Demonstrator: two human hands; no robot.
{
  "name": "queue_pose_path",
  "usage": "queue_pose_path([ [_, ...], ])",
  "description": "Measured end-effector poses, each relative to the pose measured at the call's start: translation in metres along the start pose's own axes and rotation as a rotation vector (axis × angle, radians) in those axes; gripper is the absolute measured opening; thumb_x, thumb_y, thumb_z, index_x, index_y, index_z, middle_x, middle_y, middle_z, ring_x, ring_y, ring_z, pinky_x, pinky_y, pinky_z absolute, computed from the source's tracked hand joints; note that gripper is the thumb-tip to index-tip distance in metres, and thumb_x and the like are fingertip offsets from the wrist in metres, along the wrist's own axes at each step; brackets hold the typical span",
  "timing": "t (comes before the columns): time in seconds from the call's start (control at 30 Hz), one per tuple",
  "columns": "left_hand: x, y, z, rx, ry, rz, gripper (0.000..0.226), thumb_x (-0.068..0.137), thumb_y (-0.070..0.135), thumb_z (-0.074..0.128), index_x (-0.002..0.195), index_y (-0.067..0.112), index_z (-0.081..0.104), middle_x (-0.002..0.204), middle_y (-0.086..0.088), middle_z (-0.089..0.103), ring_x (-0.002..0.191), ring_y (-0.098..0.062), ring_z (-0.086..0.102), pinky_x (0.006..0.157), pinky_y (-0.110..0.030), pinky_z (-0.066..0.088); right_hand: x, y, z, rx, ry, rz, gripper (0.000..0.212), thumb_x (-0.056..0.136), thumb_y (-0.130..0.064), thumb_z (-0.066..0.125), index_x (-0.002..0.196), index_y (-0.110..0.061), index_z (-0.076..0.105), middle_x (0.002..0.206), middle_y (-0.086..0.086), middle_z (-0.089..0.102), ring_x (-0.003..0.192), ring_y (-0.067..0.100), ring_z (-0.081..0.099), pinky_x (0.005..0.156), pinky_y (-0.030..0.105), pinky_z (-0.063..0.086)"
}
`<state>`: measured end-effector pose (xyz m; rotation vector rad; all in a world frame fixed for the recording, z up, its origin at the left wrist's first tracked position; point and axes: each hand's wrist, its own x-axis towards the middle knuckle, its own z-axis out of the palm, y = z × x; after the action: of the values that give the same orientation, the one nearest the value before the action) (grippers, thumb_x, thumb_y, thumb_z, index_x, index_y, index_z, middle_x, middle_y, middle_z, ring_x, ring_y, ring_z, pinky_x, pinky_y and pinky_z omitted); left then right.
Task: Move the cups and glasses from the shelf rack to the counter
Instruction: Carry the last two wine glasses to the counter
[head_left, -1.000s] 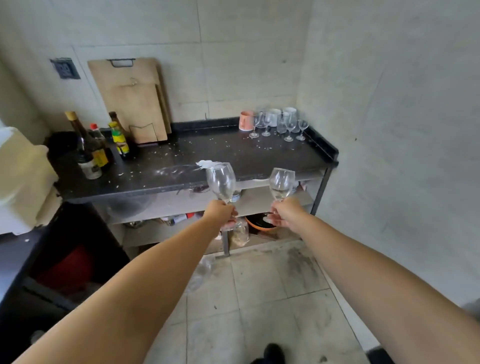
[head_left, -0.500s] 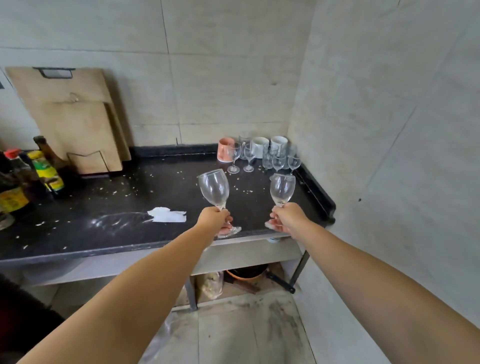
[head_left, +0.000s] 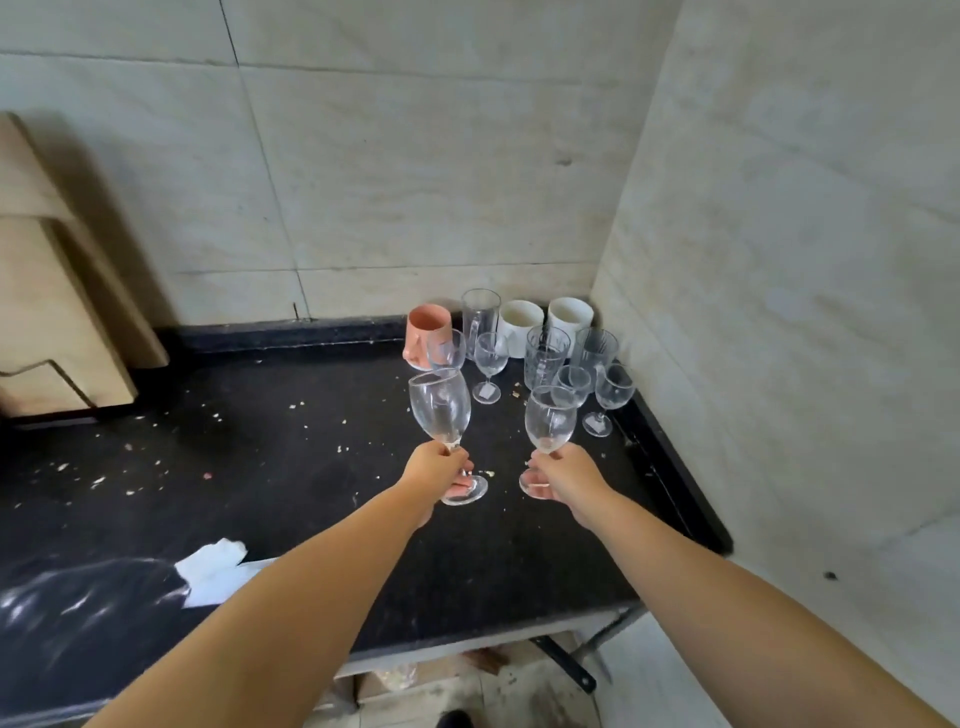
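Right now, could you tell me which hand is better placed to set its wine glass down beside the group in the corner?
Probably the right hand: its glass is upright and nearest the group. The left hand's glass is tilted.

A kitchen: tiled walls (head_left: 415, 156), black counter (head_left: 311, 467), cutting boards (head_left: 47, 312), mugs (head_left: 569, 314)

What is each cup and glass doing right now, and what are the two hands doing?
Left hand: grips a stem.
Clear wine glass in the left hand: held, tilted, above the counter.
Right hand: grips a stem.
Clear wine glass in the right hand: held, nearly upright.
Pink ceramic mug: standing on the black stone counter.
Two white ceramic mugs: standing by the wall.
Small clear stemmed glasses: upright, empty.
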<state>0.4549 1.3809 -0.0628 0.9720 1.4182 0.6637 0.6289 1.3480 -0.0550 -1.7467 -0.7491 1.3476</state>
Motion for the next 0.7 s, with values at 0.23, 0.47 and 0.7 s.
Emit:
queue_pose_path([
  [0.23,0.087,0.005,0.03,-0.089,0.038,-0.102,0.012,0.094,0.006,0.05,0.097,0.001,0.061,0.088,-0.009,0.063,0.064,-0.011,0.06,0.062,-0.021,0.055,0.092,0.01,0.02,-0.021,0.027,-0.051,0.025,0.096,-0.01,0.05,0.115,0.005,0.056,0.092,0.01,0.061,0.081,0.016,0.064,0.079,0.031,0.058],
  [0.47,0.131,-0.003,0.049,-0.034,0.126,-0.09,0.014,0.094,0.014,0.051,0.096,0.008,0.063,0.085,-0.005,0.067,0.076,-0.014,0.064,0.072,-0.025,0.052,0.148,0.014,0.034,-0.025,0.017,-0.058,0.025,0.095,-0.007,0.051,0.118,0.0,0.055,0.098,0.007,0.062,0.092,0.018,0.064,0.081,0.028,0.056],
  [0.7,0.147,-0.006,0.049,0.052,0.159,-0.068,0.01,0.093,0.015,0.051,0.093,0.019,0.061,0.085,-0.004,0.065,0.08,-0.017,0.06,0.067,-0.019,0.045,0.172,0.017,0.042,-0.018,-0.004,-0.044,0.023,0.095,-0.012,0.052,0.117,-0.009,0.057,0.095,-0.004,0.065,0.09,0.011,0.066,0.089,0.032,0.055],
])
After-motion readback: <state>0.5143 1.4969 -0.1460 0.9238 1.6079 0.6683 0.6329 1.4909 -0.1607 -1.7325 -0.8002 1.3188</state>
